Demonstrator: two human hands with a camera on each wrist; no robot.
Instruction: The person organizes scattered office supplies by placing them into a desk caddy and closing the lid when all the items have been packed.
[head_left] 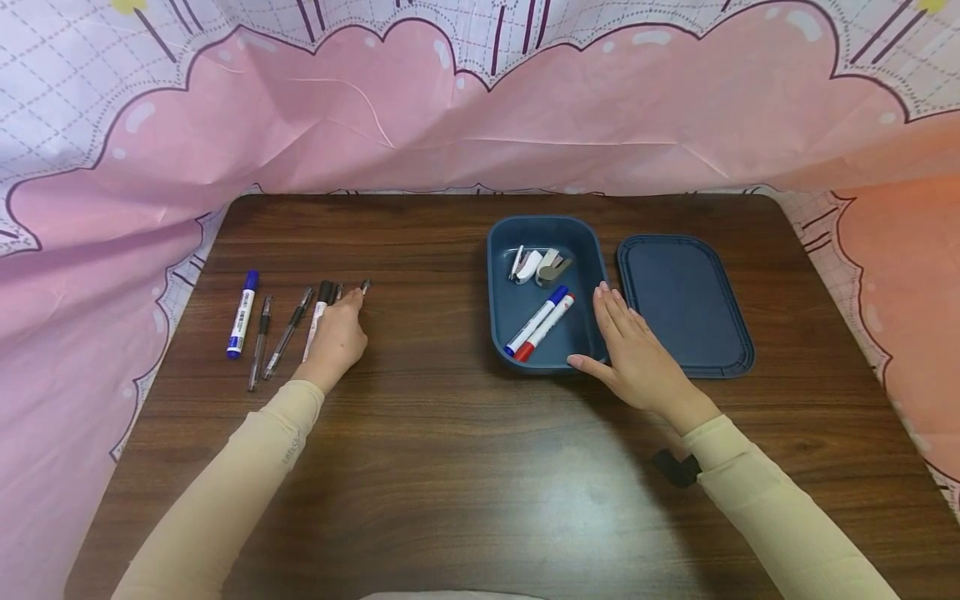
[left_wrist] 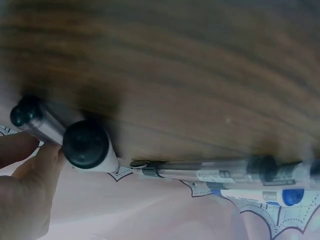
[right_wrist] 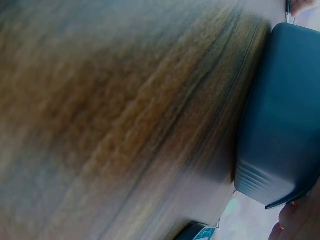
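In the head view my left hand (head_left: 336,337) reaches over the right end of a row of pens. Its thumb and fingers pinch a clear pen (head_left: 366,286), whose tip shows past the fingertips; most of it is hidden. Beside it lies a white marker with a black cap (head_left: 325,293), partly under the hand. My right hand (head_left: 637,362), fingers straight, rests at the right rim of a blue box (head_left: 492,292). Inside the box are a blue-capped marker (head_left: 536,321), a red-capped marker (head_left: 546,327) and small staplers (head_left: 528,267).
Further left lie two clear pens, one dark-gripped pen (head_left: 259,343) and another clear pen (head_left: 288,333), plus a blue marker (head_left: 242,315). The box's flat blue lid (head_left: 682,304) lies right of the box. A black patch (head_left: 675,468) is beside the right wrist. Patterned cloth (head_left: 480,125) hangs behind the table.
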